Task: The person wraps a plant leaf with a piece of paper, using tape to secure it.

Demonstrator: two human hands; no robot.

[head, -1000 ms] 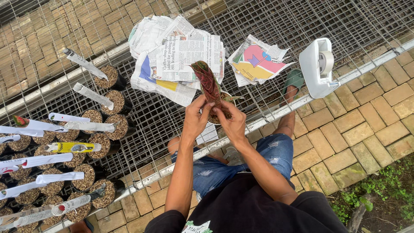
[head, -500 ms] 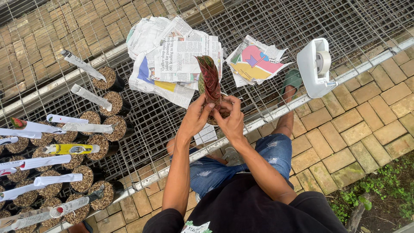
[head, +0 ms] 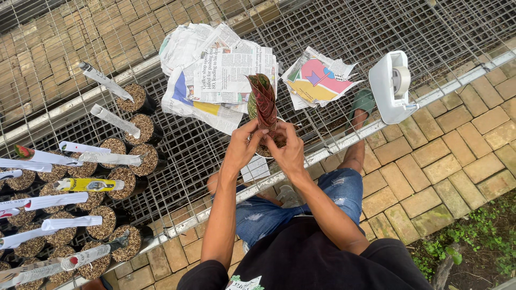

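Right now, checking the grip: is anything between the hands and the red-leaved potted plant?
Nothing visible does. The left hand and the right hand both close directly around the base of the red-leaved potted plant above the wire mesh bench.

Setting: outdoor plant nursery, potting and packing area. Evidence follows. A raised bench of galvanised wire mesh (head: pixel 333 32) with a pale metal edge rail stands over paving of tan rectangular bricks (head: pixel 430 177). On the mesh, left side, rows of small black plastic pots filled with brown coarse potting mix (head: pixel 105 223) stand close together; most carry a plant rolled in a white paper sleeve (head: pixel 105 80). Loose sheets of printed newspaper (head: pixel 226 75) lie spread on the mesh, and a white plastic tape dispenser (head: pixel 395 86) sits at the bench edge. Green weeds in bare soil (head: pixel 473 241) border the paving at lower right.
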